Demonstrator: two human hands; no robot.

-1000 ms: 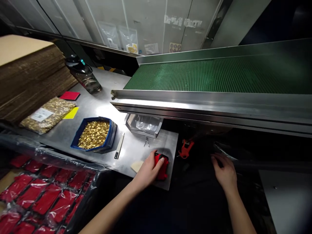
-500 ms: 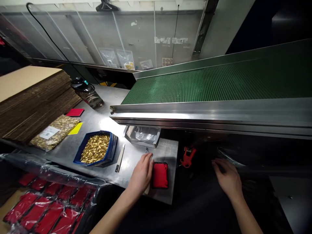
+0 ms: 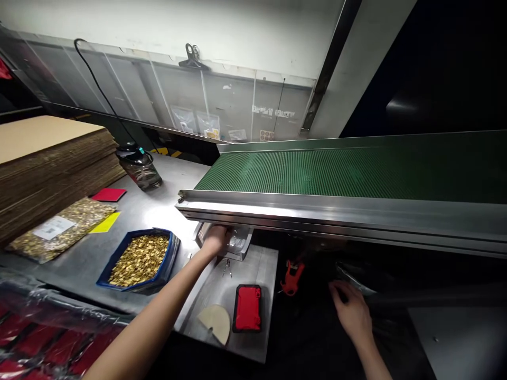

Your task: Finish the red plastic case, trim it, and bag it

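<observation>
My left hand (image 3: pixel 216 238) reaches into the grey tray (image 3: pixel 240 256) under the conveyor's edge; its fingertips are hidden, so what they touch cannot be made out. Clear plastic bags (image 3: pixel 237 238) lie in that tray. To the right, my right hand (image 3: pixel 350 306) hangs over the dark area with thumb and fingers apart, holding nothing. A red and black case (image 3: pixel 248 308) lies flat near the table's right edge. Beside it is a pale, partly round disc (image 3: pixel 217 323). Small metal tweezers-like pieces (image 3: pixel 227 267) lie just below the tray.
A blue bin of gold pieces (image 3: pixel 138 259) stands left of the tray. Behind it are a bottle (image 3: pixel 140 168), a bag of gold pieces (image 3: pixel 63 227) and stacked cardboard (image 3: pixel 55 158). The green conveyor (image 3: pixel 301 171) crosses above the table. A red tool (image 3: pixel 293 277) hangs below it.
My left hand has moved from beside the red case up into the grey tray, uncovering the pale disc. The camera view has shifted upward. My right hand remains apart from the table.
</observation>
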